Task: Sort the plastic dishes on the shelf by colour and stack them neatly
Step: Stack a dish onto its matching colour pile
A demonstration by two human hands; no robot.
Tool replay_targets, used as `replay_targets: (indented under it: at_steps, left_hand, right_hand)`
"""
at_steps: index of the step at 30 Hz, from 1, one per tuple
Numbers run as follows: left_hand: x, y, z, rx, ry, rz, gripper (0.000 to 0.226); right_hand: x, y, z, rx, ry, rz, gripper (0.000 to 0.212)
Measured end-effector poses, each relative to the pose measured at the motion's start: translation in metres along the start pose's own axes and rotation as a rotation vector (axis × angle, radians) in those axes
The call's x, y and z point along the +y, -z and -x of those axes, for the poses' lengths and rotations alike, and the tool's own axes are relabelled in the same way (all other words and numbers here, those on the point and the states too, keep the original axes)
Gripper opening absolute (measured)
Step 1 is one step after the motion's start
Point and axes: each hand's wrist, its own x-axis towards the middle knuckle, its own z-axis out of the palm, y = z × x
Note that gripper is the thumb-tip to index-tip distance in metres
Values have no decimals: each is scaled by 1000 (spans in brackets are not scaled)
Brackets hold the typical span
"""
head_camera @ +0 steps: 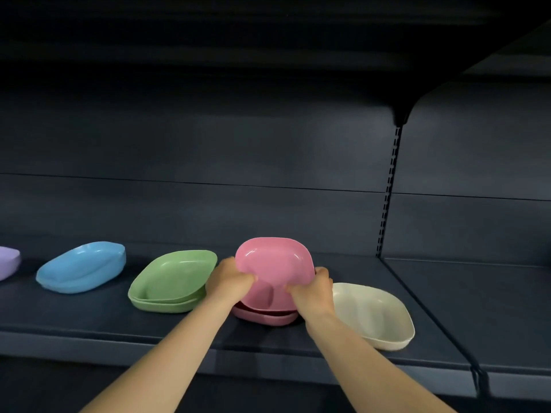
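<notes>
Tilted pink dish (274, 260) gripped at its near rim by left hand (229, 280) and right hand (313, 286), fingers curled round the edge, held over the pink stack (265, 317) on the shelf (89, 329), stack count obscured, purple dish (9, 262) cut off at left edge.

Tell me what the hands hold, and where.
Both hands, left hand and right hand, grip the top pink dish at its near rim, tilted above the pink stack.
</notes>
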Motion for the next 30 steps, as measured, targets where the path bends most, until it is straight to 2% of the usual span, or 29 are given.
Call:
replay_targets:
  at_steps: [3,8,13,17,19,21,30]
  left_hand:
    - [-3,5,-5,-42,3,38,10]
    - [-12,1,-9,-27,-29,38,37]
    - [-33,-9,-6,-97,38,199,41]
    - [-39,-11,-10,-85,5,253,57]
    - [-40,-11,-13,-107,18,246,77]
    - [-43,-10,-15,-130,13,226,87]
    - [-38,-3,-21,-193,45,105,82]
  right_hand:
    - [-1,-9,-2,-18,27,40,38]
    - [17,-19,8,-25,31,6,45]
    - [26,-16,12,-96,106,-7,58]
    - [24,-15,11,-146,132,25,68]
    - [23,-16,12,-164,132,25,72]
    - [21,-15,14,-169,145,31,71]
    - [9,-8,27,-162,108,180,67]
